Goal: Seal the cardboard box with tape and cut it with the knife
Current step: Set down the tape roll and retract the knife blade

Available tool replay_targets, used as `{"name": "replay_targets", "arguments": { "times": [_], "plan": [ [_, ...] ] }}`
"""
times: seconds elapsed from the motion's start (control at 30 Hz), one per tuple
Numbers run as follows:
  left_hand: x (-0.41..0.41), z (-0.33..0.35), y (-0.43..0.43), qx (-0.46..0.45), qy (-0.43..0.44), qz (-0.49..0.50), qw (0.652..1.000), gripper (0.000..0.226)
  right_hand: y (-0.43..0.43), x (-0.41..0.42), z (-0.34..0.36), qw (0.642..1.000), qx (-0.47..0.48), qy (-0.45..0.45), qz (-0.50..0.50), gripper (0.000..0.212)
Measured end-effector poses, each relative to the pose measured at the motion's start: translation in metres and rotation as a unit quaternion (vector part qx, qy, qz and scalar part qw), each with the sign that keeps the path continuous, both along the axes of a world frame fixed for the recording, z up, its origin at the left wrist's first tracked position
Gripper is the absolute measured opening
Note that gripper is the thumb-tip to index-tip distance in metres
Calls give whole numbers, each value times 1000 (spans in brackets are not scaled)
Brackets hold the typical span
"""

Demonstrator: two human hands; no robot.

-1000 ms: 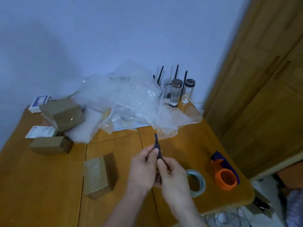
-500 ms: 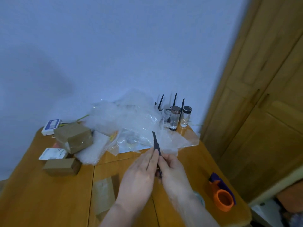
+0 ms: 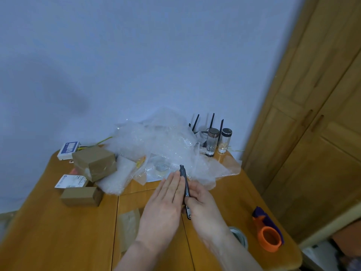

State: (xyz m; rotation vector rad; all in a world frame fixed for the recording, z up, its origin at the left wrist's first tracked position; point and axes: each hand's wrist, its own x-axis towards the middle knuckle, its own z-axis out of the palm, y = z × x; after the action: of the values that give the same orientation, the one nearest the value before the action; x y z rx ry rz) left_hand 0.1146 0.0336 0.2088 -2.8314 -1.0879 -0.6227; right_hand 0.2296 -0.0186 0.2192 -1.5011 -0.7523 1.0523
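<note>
A slim black knife (image 3: 184, 184) stands almost upright above the middle of the wooden table (image 3: 48, 231). My right hand (image 3: 203, 208) grips its lower half. My left hand (image 3: 166, 208) lies flat against its left side with straight fingers. A small cardboard box (image 3: 128, 225) rests on the table just left of my left forearm, partly hidden by it. A roll of clear tape (image 3: 239, 236) lies behind my right forearm. An orange tape dispenser (image 3: 268, 233) sits near the table's right edge.
Two more brown boxes (image 3: 93, 163) (image 3: 82, 196) and white cartons (image 3: 68, 149) crowd the back left. A heap of bubble wrap (image 3: 166, 145) fills the back middle, with two glass bottles (image 3: 218, 141) and a router beside it. A wooden wardrobe (image 3: 312, 133) stands to the right.
The view tilted up, so the table sits lower in frame. My left fingers went from pinching the knife to lying flat and straight along it. The knife stayed upright in my right hand.
</note>
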Motion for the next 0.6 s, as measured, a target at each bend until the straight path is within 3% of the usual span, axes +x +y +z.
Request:
{"name": "replay_targets", "arguments": {
  "times": [0.23,0.4,0.5,0.6],
  "plan": [
    [0,-11,-1,-10,-33,14,999,61,-4,-1,-2,1000,16,-17,17,41],
    [-1,-8,-7,-159,-61,5,985,80,-9,7,-8,998,25,54,26,46],
    [7,-12,-16,-245,-149,14,958,62,-15,14,-21,992,14,122,11,44],
    [20,-25,-26,-378,-260,107,882,46,-26,19,-44,987,-13,161,17,41]
  ]
}}
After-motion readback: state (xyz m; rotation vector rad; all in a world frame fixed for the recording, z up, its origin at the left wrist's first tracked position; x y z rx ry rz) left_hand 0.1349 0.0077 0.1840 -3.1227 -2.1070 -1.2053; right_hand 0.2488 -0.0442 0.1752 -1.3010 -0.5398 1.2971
